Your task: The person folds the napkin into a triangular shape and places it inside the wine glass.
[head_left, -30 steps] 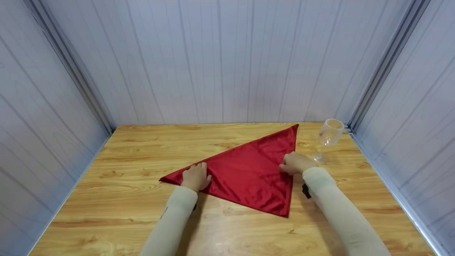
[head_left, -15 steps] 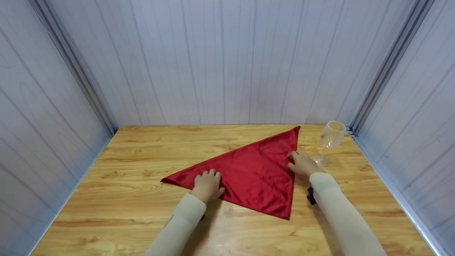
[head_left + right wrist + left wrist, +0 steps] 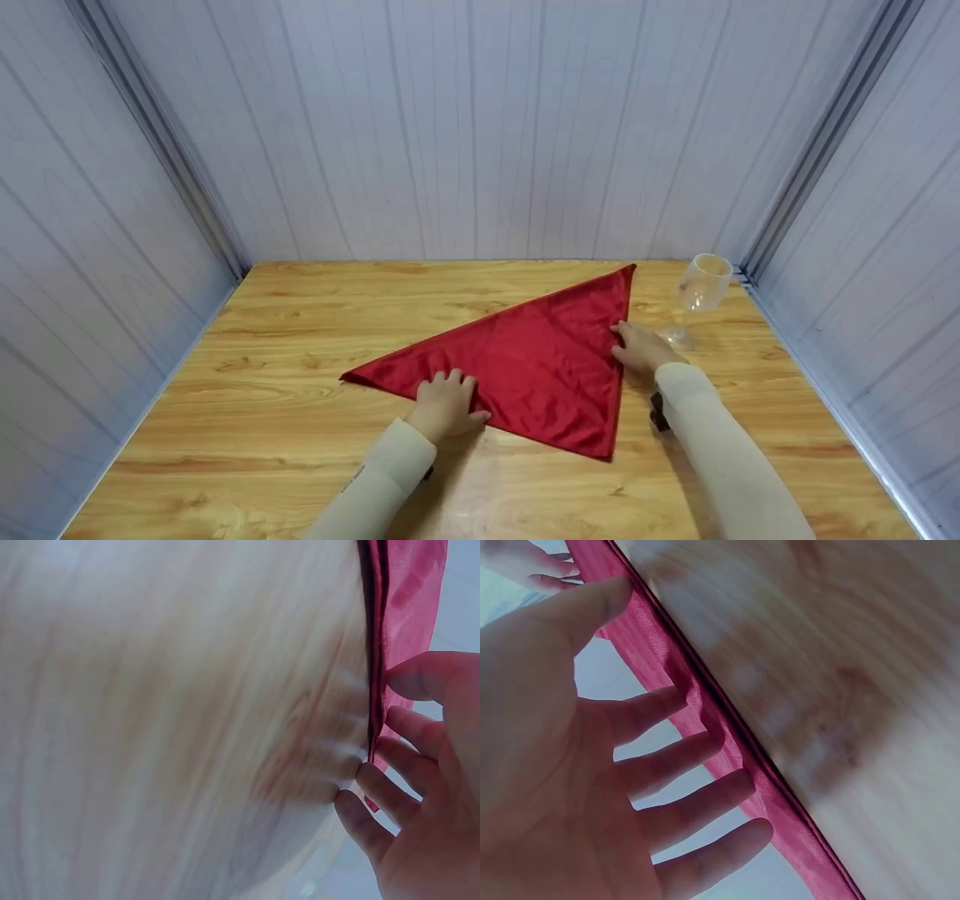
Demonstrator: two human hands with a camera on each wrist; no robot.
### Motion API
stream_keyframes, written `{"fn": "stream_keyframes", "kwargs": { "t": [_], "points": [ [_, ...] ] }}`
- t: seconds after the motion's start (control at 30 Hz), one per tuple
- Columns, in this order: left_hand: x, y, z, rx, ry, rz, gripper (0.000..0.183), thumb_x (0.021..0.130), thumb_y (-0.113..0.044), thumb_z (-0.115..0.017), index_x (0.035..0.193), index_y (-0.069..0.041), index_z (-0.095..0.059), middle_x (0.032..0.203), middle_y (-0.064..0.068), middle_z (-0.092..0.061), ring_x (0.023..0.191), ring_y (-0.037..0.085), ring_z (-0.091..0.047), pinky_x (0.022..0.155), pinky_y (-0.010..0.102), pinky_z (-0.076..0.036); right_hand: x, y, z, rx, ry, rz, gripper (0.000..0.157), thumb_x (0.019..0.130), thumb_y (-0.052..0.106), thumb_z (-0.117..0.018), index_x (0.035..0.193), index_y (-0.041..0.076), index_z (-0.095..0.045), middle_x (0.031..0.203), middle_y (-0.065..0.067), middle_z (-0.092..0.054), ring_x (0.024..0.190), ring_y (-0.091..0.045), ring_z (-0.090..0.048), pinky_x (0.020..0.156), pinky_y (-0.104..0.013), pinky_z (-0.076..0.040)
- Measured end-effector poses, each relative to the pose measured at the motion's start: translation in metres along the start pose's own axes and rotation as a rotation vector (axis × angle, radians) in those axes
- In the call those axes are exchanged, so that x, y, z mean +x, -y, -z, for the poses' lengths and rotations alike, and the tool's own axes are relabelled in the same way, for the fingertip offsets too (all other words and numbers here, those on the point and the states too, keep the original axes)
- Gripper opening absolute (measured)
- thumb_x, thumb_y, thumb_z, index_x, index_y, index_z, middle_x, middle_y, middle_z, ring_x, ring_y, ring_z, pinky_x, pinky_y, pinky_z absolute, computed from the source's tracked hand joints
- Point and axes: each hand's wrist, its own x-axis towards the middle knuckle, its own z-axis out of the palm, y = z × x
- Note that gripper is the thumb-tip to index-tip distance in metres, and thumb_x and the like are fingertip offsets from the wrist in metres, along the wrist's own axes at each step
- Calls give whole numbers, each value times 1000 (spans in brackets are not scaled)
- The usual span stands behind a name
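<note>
A red cloth (image 3: 532, 352) lay in a triangle on the wood-patterned worktop (image 3: 285, 457), its long edge running from a left corner up to a far right corner and a third corner pointing toward the person. The left hand (image 3: 445, 405) was at the cloth's near edge, left of the middle, its fingers spread and fairly straight, with the tips against the cloth. The right hand (image 3: 641, 349) was at the right edge, fingers apart and slightly bent; the thumb and nearest fingers reached the hem, while the outer two fingertips were over bare wood. The cloth showed small wrinkles near both hands. A clear stemmed glass (image 3: 705, 283) stood upright beyond the right hand, its foot just beside it. Pale sleeves (image 3: 731, 465) covered both forearms, and whitish panelled walls (image 3: 450, 127) enclosed the worktop.
</note>
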Motion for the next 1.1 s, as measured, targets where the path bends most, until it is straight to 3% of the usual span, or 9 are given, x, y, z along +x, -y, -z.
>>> {"fn": "stream_keyframes", "kwargs": {
  "t": [0.2,0.57,1.1],
  "points": [
    [-1,1,-1,12,-23,-3,60,90,-59,-66,123,-8,-60,111,12,-57,98,33,-58,73,50,-54,-2,0,-1,-10,10,1,52,97,15,-51,143,-8,-46,152,-33,-34,140,-49,-32,114,-56,-25],
    [2,4,0,32,-7,7,62,90,-61,-64,125,-10,-60,114,11,-57,99,32,-58,73,50,-53,-1,0,-4,-39,31,2,53,99,16,-47,146,-8,-42,154,-32,-29,141,-49,-29,114,-57,-24],
    [14,25,3,-68,61,15,67,90,-56,-68,140,-13,-55,139,11,-52,123,35,-51,86,58,-51,-5,7,-1,-106,87,-31,56,101,22,-47,149,-5,-40,156,-30,-29,141,-51,-27,113,-58,-25]
  ]
}}
